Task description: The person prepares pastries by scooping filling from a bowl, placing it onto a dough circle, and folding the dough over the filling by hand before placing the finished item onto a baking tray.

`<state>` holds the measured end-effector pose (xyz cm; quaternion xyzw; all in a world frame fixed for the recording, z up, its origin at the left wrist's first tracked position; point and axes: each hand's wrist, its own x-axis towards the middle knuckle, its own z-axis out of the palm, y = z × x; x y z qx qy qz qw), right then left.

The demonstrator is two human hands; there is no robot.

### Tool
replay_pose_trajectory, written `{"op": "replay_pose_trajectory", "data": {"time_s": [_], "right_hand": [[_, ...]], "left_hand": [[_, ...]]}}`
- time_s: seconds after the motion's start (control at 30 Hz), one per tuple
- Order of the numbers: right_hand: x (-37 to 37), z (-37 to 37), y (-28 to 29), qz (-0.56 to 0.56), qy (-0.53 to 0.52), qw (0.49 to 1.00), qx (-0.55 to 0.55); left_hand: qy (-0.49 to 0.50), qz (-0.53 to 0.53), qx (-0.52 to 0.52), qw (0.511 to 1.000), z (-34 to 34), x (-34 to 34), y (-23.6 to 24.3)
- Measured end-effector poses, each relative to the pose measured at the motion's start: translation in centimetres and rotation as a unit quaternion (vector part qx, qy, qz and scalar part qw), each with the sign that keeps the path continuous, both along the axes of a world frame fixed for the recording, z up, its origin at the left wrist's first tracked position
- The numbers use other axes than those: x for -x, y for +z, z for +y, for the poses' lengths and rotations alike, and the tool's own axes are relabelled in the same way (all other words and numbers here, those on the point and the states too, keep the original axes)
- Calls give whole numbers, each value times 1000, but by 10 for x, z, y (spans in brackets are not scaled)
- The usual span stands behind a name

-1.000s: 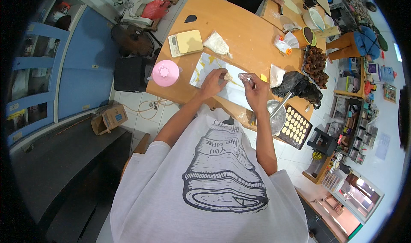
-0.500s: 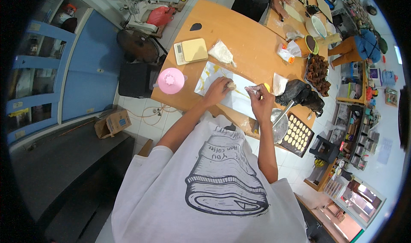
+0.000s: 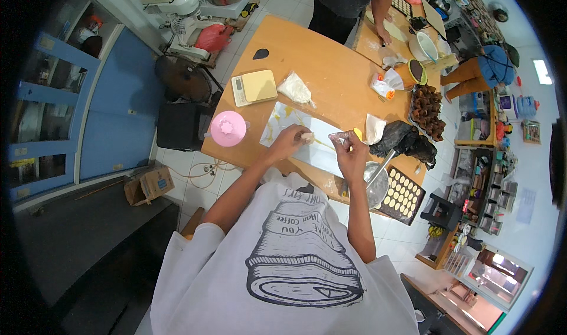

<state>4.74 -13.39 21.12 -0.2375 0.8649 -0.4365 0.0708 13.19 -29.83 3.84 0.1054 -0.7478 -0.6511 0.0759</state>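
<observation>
My left hand (image 3: 287,143) is closed around a small pale lump of dough (image 3: 308,137), held over a long white sheet (image 3: 276,127) with yellow streaks. My right hand (image 3: 352,156) hovers above the sheet's right part, fingers pinched together. Whitish residue coats its fingertips; what they hold, if anything, is too small to make out. Just right of that hand is a white packet (image 3: 374,129). Below the right wrist, a metal bowl (image 3: 378,188) stands beside a dark tray (image 3: 420,196) bearing rows of round pale pieces.
On the wooden table (image 3: 319,51) are a kitchen scale (image 3: 258,88), a bag of white powder (image 3: 295,89), a pink container (image 3: 228,129) and a black plastic bag (image 3: 401,137). Brown folded-paper cups (image 3: 426,111) fill a tray. A co-worker's hand (image 3: 383,35) works over flattened dough at the far table.
The whole view has shifted, so the table appears a little lower and further left. Both hands stay over the white sheet in nearly the same pose. More of the co-worker across the table shows.
</observation>
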Motion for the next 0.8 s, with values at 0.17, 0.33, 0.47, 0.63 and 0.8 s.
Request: {"op": "replay_pose_trajectory", "data": {"time_s": [0.17, 0.33, 0.47, 0.63, 0.8], "right_hand": [[0, -1, 4, -18, 1, 1000, 5], [5, -1, 1, 24, 37, 998, 45], [7, -3, 9, 83, 53, 995, 16], [7, -2, 12, 70, 42, 997, 14], [8, 1, 11, 67, 46, 996, 44]], "left_hand": [[-4, -47, -60, 997, -2, -2, 26], [4, -102, -267, 958, 3, 2, 34], [23, -99, -356, 929, 9, -1, 34], [9, -84, -315, 945, 10, -1, 40], [12, -91, -287, 953, 7, 1, 54]]}}
